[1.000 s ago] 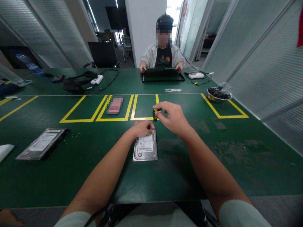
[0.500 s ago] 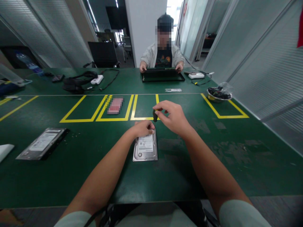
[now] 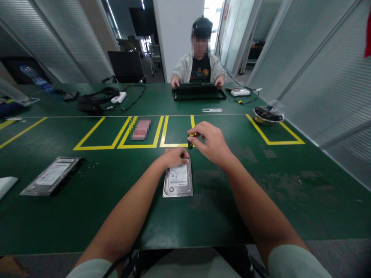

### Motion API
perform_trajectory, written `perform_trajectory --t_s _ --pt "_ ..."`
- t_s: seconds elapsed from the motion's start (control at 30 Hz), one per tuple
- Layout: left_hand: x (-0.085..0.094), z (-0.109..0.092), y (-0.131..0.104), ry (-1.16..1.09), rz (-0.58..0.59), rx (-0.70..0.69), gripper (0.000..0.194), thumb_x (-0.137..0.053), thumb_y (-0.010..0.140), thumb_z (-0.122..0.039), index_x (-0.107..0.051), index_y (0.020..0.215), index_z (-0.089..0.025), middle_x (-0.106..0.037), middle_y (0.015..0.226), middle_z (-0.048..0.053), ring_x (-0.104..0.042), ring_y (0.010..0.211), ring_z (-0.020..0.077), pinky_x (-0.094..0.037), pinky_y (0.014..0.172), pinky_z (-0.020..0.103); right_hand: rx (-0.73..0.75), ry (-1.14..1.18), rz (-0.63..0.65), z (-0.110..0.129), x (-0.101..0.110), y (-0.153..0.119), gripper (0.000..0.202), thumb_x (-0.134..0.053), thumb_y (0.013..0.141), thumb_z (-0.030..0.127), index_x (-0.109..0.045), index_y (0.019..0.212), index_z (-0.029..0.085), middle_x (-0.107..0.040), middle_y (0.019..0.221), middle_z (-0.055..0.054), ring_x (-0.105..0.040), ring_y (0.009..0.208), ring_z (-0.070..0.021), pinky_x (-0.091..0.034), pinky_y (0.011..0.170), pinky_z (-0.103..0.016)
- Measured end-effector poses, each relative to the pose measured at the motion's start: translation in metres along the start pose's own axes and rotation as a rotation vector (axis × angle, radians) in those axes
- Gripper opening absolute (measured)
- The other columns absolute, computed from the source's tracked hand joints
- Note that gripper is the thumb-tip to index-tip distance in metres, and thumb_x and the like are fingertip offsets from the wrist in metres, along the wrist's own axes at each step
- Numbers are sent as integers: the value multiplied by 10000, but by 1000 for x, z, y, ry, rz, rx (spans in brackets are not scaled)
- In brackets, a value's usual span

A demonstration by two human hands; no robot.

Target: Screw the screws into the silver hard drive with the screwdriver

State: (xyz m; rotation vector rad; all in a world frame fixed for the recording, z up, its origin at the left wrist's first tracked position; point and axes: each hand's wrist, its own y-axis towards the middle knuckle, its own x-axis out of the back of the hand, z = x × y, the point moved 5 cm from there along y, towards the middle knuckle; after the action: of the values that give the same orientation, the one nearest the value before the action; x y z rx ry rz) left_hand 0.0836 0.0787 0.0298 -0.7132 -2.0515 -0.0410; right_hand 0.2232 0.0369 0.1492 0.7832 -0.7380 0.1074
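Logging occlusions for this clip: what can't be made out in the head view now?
Head view:
- Far end of the silver rectangular metal hard drive: covered by the left hand.
- Print on its white label: too small.
- Short black-and-yellow tool: partly hidden by the right hand's fingers; tip too small to tell contact.
- Flat white object: cut off by left edge.

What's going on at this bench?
Someone's bare hands are over a hard drive lying label-up on the green table. The left hand is on its far end; the right hand pinches a short black-and-yellow tool, apparently a screwdriver, near the far right corner. Tip contact isn't clear. Another drive lies off to the left. Across the table, a co-worker grips a dark panel.
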Motion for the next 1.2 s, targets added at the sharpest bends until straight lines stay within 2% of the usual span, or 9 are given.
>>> perform_trajectory --t_s 0.57,0.93,1.07,1.2 --pt "2 -2 -1 2 -3 -1 179 -656 767 -291 -664 919 -196 -662 837 9 -594 768 172 -393 731 298 0 -40 44 0 -1 -2 229 -636 823 151 -616 1048 191 -684 1011 -49 -619 866 -172 -463 725 -305" --pt "2 1 0 16 -44 -15 195 -664 745 -285 -587 903 -200 -648 873 -3 -583 791 170 -371 717 293 -55 -95 95 0 -2 -2 272 -627 839 182 -645 1109 163 -703 1053 -70 -630 905 -180 -464 772 -296" --pt "3 -1 -2 8 -45 -18 203 -659 744 -286 -579 911 -204 -649 877 -8 -591 810 172 -377 736 294 -26 -93 61 1 4 -2 270 -635 837 189 -653 1103 152 -709 1029 -66 -634 884 -176 -467 759 -292" --pt "3 0 -3 1 -52 -9 212 -662 741 -289 -584 921 -209 -654 878 -10 -597 829 179 -378 775 312 19 -144 6 14 21 -2 277 -629 851 202 -650 1119 139 -705 1027 -73 -633 899 -188 -474 775 -306"
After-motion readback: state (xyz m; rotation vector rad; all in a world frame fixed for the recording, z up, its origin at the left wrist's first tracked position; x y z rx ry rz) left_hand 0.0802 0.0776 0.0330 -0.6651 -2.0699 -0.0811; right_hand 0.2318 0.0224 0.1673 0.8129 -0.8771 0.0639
